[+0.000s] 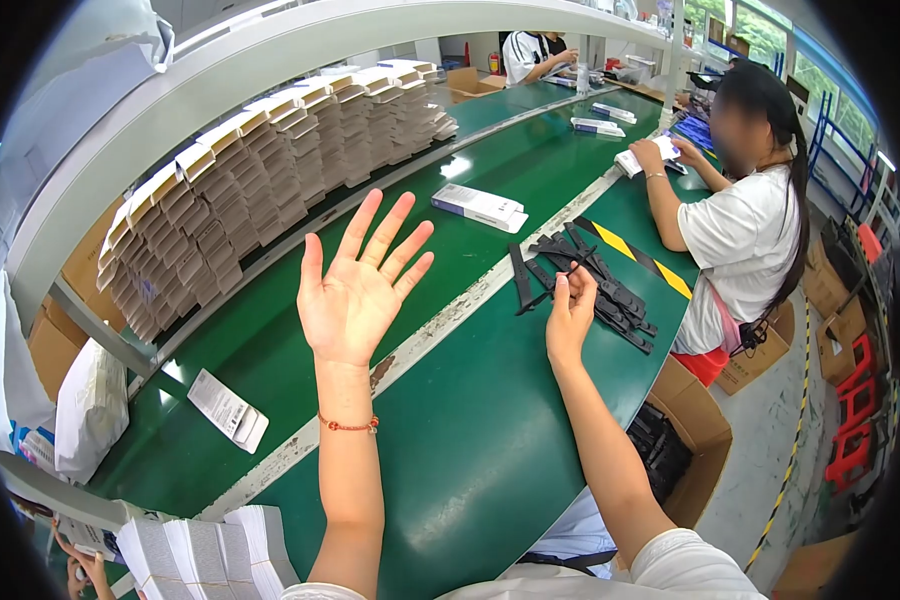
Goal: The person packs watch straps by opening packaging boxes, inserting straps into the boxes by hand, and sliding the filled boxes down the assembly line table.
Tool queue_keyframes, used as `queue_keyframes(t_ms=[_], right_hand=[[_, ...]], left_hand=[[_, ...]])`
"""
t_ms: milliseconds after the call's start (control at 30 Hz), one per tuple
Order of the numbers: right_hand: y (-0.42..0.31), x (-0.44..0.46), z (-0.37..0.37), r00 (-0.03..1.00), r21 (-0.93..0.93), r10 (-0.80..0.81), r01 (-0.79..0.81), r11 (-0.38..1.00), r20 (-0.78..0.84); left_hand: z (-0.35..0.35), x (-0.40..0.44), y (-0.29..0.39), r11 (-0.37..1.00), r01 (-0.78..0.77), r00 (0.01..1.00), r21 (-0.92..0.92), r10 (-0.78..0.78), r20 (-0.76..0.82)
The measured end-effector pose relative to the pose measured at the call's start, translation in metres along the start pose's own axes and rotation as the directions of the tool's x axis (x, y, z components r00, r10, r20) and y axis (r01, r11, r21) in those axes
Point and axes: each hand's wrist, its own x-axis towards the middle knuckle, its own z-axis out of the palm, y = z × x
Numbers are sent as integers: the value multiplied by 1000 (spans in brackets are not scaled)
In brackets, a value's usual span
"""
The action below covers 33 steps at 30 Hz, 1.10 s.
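My left hand is raised over the green belt, palm up, its fingers spread and nothing in it. A red string bracelet circles that wrist. At the edge of a pile of black strap-like parts, my right hand has its fingers pinched together on a thin black piece; the piece is mostly hidden by the fingers. Beyond my left hand a white box lies flat on the belt. Another white box with an open flap rests on the belt to the lower left.
Stacked folded cartons line the far side of the belt. At the right, a co-worker holds a white box. Yellow-black tape marks the table. Below its edge is a cardboard box of black parts. Bundled paper sheets stand lower left.
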Motion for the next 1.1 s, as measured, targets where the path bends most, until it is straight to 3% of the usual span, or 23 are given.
queue_keyframes(t_ms=[200,233,267,300,333,400,533,600,633,700,733,833,967,1067,1100], right_hand=[[5,0,0,997,22,78,-79,997,13],[5,0,1,995,97,90,-95,991,47],[5,-1,2,992,171,100,-113,979,82],[6,-1,4,989,247,101,-126,961,111],[9,0,4,985,287,100,-138,948,144],[5,-2,5,982,354,103,-154,922,160],[-5,0,2,972,410,100,-181,894,211],[-10,2,2,964,450,113,-213,867,239],[-11,2,2,965,462,113,-214,861,238],[-14,3,1,959,477,142,-246,844,244],[-11,4,1,958,483,142,-250,839,251],[-11,6,-1,956,504,141,-258,824,259],[-18,10,-2,963,510,136,-241,826,233],[-25,14,-4,987,525,50,-123,842,151],[-34,17,-6,995,515,-17,-36,857,97]], left_hand=[[-8,2,0,996,41,999,74,-39,-32],[-16,3,1,940,60,996,337,-32,-87],[-23,4,0,814,91,990,573,-13,-138],[-25,4,-5,589,148,969,794,75,-236],[-32,6,-10,427,232,943,874,122,-309],[-54,11,-25,334,283,932,899,123,-340],[-112,40,-65,-139,314,947,939,-19,-320],[-142,62,-82,-523,96,973,847,-131,-192],[-155,75,-88,-518,85,973,851,-141,-183],[-170,105,-98,-718,65,911,693,-241,-335],[-179,118,-100,-777,-25,926,629,-255,-279],[-201,153,-103,-882,-159,926,444,-289,-244],[-200,173,-108,-847,-151,886,509,-345,-311],[-197,170,-100,-869,-234,909,437,-355,-219],[-185,163,-96,-826,-261,947,499,-319,-33]])
